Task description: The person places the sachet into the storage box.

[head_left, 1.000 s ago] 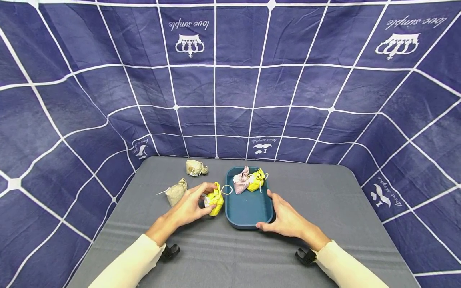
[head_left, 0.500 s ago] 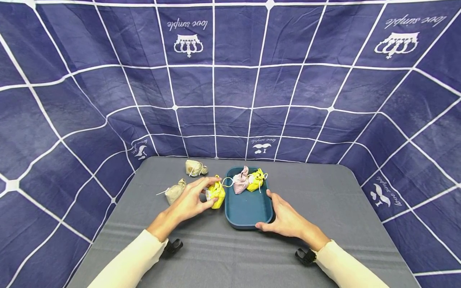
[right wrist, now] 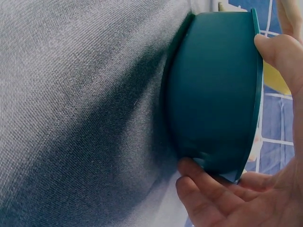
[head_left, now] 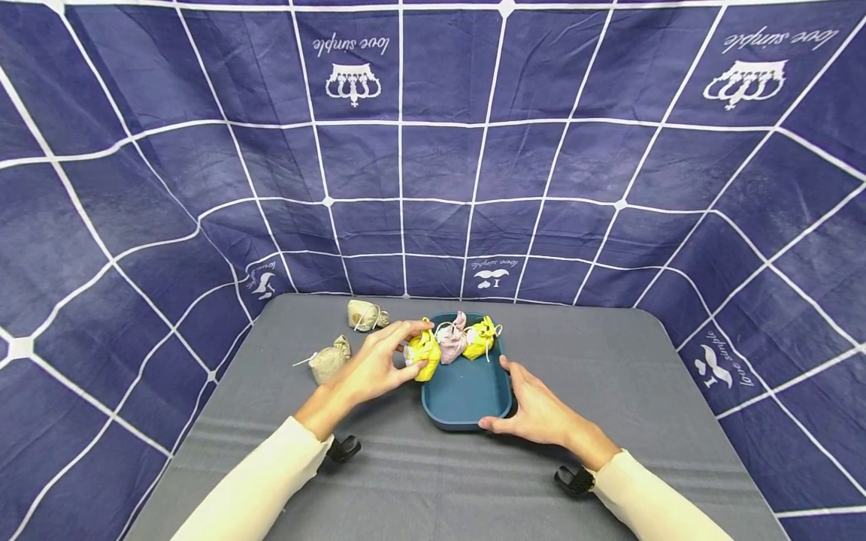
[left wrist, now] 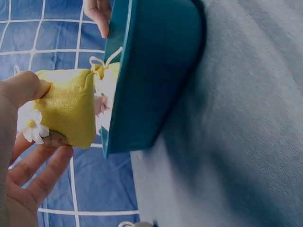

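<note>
My left hand (head_left: pixel 368 370) pinches a yellow drawstring pouch (head_left: pixel 425 357) between thumb and fingers, over the left rim of a dark blue-green tray (head_left: pixel 465 398). In the left wrist view this pouch (left wrist: pixel 71 106) shows a white flower and a small round tag. My right hand (head_left: pixel 541 412) grips the tray at its right side. From the right wrist, its thumb lies at the rim and its fingers curl against the tray wall (right wrist: pixel 213 90). Inside the tray's far end lie a pink pouch (head_left: pixel 451 346) and a second yellow pouch (head_left: pixel 479 340), side by side.
Two beige pouches lie on the grey table (head_left: pixel 609 376) left of the tray: a nearer pouch (head_left: pixel 330 363) beside my left forearm and a farther pouch (head_left: pixel 364 315). A blue cloth (head_left: pixel 440 165) with white grid lines rises behind and at both sides.
My left hand has carried the yellow pouch up, away from me and to the right, from beside the tray to over its left rim. The right hand and tray have stayed put.
</note>
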Demonstrator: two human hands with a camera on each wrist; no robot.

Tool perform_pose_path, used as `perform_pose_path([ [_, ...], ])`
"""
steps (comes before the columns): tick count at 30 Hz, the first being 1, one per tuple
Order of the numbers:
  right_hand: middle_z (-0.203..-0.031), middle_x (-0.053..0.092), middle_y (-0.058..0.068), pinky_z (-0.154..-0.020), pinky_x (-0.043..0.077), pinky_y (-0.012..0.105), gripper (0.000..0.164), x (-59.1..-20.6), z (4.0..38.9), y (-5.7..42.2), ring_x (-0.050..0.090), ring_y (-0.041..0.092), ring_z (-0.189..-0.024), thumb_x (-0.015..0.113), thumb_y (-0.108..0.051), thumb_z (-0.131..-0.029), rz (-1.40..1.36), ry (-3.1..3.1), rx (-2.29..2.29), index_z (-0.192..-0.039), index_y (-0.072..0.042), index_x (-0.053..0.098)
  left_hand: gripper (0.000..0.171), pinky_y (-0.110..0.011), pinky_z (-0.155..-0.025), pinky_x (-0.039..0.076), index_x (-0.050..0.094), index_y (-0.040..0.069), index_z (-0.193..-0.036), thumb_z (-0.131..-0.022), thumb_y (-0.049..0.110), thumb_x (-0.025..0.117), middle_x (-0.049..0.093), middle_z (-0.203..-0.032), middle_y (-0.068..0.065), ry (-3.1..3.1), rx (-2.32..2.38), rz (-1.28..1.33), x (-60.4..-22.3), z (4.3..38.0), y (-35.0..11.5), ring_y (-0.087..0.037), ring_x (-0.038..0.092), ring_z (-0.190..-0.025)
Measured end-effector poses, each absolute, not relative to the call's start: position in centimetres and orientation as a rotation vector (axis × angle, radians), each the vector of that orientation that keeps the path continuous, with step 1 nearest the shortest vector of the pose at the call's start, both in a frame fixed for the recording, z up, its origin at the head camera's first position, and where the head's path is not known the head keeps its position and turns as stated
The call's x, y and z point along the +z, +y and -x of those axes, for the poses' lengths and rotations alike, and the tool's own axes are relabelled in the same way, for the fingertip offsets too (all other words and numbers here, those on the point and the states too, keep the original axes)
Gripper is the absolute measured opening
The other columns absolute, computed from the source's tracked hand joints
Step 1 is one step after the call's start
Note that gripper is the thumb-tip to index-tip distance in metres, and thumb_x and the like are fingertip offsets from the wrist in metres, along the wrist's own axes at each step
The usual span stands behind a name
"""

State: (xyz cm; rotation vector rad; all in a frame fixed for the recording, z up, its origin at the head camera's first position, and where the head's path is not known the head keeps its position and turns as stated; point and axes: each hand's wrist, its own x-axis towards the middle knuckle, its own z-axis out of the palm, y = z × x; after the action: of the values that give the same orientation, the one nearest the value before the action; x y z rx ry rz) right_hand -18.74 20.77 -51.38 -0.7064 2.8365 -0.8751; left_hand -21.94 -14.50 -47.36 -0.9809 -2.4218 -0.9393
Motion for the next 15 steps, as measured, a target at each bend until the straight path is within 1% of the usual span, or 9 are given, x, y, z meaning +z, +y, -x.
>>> perform_pose_path([
  [3,-0.178,0.052,0.027,-0.131,0.050,0.065,0.127,-51.3,18.7,20.8,0.058,0.047,-0.160,0.097,-0.065,-0.087,0.698,2.827,-0.875,-0.172,0.009,0.038,0.063,-0.038,-0.101,0.071,0.070,0.012,-0.154,-0.097,0.015,0.095,0.079,-0.144,-0.007,-2.424,-0.945,1.001,-47.1,22.2,-13.7,-0.020,0.081,-0.119],
  [6,-0.179,0.051,0.025,-0.132,0.049,0.064,0.128,-51.3,18.7,20.9,0.057,0.046,-0.162,0.096,-0.065,-0.088,0.683,2.811,-0.873,-0.174,0.007,0.036,0.063,-0.037,-0.099,0.071,0.069,0.011,-0.155,-0.097,0.014,0.094,0.079,-0.145,-0.008,-2.423,-0.958,1.021,-47.0,22.6,-12.8,-0.021,0.082,-0.120],
  [9,-0.180,0.050,0.024,-0.132,0.050,0.063,0.129,-51.3,18.7,21.0,0.057,0.044,-0.162,0.095,-0.067,-0.089,0.682,2.797,-0.879,-0.176,0.006,0.035,0.064,-0.037,-0.100,0.071,0.068,0.012,-0.156,-0.097,0.014,0.094,0.079,-0.146,-0.008,-2.427,-0.967,1.040,-46.8,22.8,-12.0,-0.021,0.081,-0.122],
  [10,-0.180,0.050,0.024,-0.131,0.051,0.062,0.129,-51.3,18.7,21.1,0.058,0.043,-0.160,0.095,-0.067,-0.089,0.689,2.792,-0.878,-0.176,0.006,0.035,0.065,-0.038,-0.103,0.070,0.068,0.013,-0.157,-0.097,0.014,0.094,0.078,-0.146,-0.007,-2.431,-0.970,1.046,-46.7,22.9,-11.8,-0.021,0.081,-0.124],
  [13,-0.178,0.052,0.025,-0.126,0.057,0.059,0.128,-51.2,18.8,21.5,0.069,0.037,-0.149,0.095,-0.065,-0.090,0.716,2.761,-0.912,-0.176,0.007,0.034,0.068,-0.039,-0.109,0.068,0.066,0.017,-0.160,-0.098,0.014,0.094,0.077,-0.148,-0.004,-2.447,-0.967,1.064,-46.5,23.2,-11.1,-0.019,0.079,-0.126],
  [15,-0.174,0.054,0.027,-0.121,0.061,0.056,0.128,-51.1,18.8,21.8,0.075,0.034,-0.141,0.097,-0.061,-0.089,0.732,2.726,-0.956,-0.176,0.007,0.032,0.069,-0.041,-0.112,0.066,0.066,0.017,-0.160,-0.097,0.015,0.094,0.077,-0.151,-0.004,-2.453,-0.956,1.075,-46.2,23.3,-10.6,-0.019,0.079,-0.128],
])
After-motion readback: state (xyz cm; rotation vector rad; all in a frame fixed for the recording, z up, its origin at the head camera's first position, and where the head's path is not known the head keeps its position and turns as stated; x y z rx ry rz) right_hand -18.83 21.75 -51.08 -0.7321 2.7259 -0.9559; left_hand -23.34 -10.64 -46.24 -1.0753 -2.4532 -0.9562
